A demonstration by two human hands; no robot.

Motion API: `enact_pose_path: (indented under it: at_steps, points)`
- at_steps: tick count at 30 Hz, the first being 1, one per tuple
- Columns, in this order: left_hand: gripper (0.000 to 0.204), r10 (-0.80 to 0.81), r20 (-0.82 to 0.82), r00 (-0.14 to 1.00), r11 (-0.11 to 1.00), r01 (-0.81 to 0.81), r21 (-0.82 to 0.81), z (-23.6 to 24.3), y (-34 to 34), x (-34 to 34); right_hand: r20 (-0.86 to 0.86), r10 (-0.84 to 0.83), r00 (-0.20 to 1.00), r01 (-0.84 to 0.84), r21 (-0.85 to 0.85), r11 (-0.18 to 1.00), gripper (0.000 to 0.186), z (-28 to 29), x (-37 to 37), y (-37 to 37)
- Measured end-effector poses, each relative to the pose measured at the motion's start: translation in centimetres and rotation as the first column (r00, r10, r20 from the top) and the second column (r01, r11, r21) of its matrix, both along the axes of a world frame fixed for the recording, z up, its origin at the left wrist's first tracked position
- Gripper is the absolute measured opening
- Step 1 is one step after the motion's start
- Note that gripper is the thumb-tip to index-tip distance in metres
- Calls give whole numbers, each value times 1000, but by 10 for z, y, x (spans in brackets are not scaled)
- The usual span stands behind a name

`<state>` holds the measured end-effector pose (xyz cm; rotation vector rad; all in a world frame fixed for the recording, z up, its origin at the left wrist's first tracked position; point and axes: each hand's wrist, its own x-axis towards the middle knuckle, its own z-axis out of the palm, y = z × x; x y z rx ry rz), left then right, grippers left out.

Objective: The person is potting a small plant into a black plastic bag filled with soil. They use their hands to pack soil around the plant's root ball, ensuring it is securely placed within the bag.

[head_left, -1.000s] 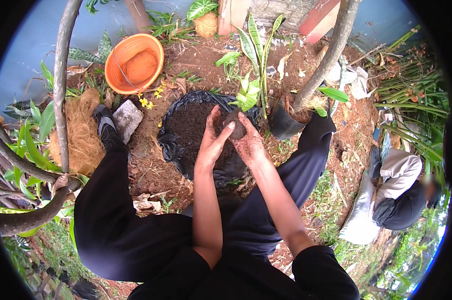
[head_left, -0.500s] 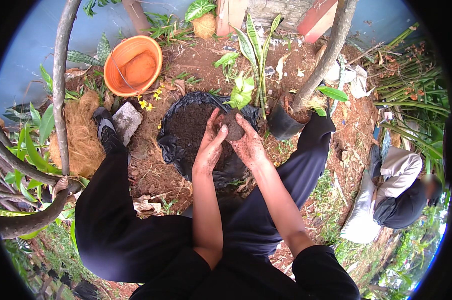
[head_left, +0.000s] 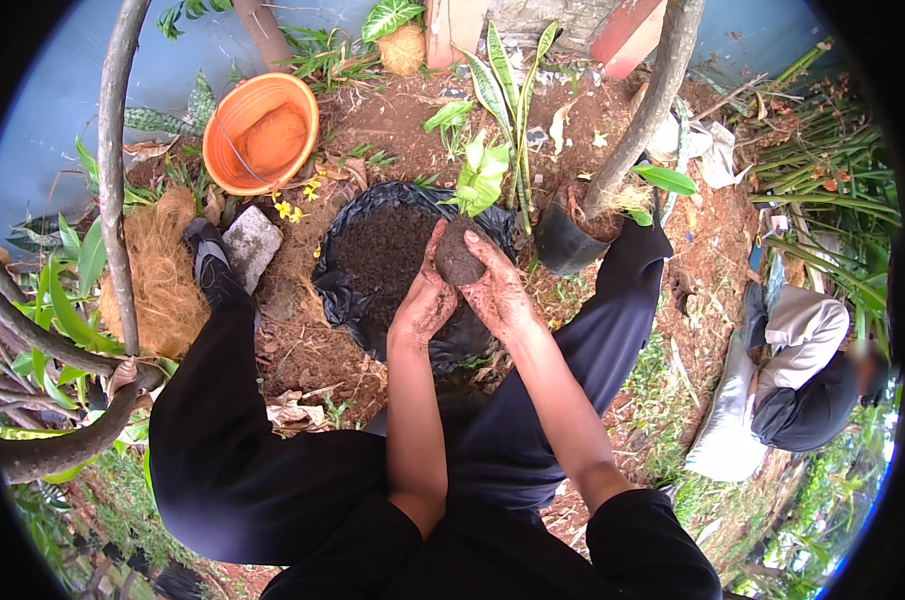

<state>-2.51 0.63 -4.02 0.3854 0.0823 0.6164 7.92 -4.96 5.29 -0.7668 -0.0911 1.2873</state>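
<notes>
Between my two soil-smeared hands sits a dark, rounded soil ball (head_left: 460,254). My left hand (head_left: 425,305) cups its left side and underside, and my right hand (head_left: 500,295) presses against its right side. A pale green leafy plant (head_left: 481,178) rises from just beyond the ball's far edge; its stem base is hidden, though it seems rooted in the ball. Below my hands lies a black plastic bag (head_left: 335,292), spread wide, with loose dark soil (head_left: 378,250) in it.
An orange bucket (head_left: 309,135) lies tipped at the far left, near coconut fibre (head_left: 153,275) and a stone block (head_left: 252,247). To the right, a black pot (head_left: 565,245) stands by a slanting trunk (head_left: 645,120). Another person (head_left: 808,410) sits at far right beside a white sack (head_left: 725,440).
My right hand's fingers have shifted around the soil ball, and my left thumb has moved down off its face, so more of the ball shows. The leafy plant stays above it.
</notes>
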Motion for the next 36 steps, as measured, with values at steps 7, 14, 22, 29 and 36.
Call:
enact_pose_path:
  at_steps: [7, 14, 22, 29, 36]
  points:
    - [88, 69, -257, 964, 985, -26, 169, 10, 4, -2, 92, -21, 996, 24, -27, 999, 48, -13, 1, -1]
    - [88, 116, -275, 955, 969, -48, 244, 7, 6, -5, 79, -17, 997, 19, -31, 999, 46, -14, 3, -1]
    - [81, 263, -564, 783, 902, 8, 432, 33, 9, -7, 37, -41, 998, 42, -16, 999, 37, -30, 6, 0]
    - [44, 475, -379, 795, 880, -425, 211, 33, 23, -6, -126, -135, 983, 131, -40, 991, 26, -29, 12, 2]
    - [28, 552, -541, 635, 833, -455, 315, 29, 25, -5, -126, -110, 986, 106, -44, 993, 28, -32, 14, 3]
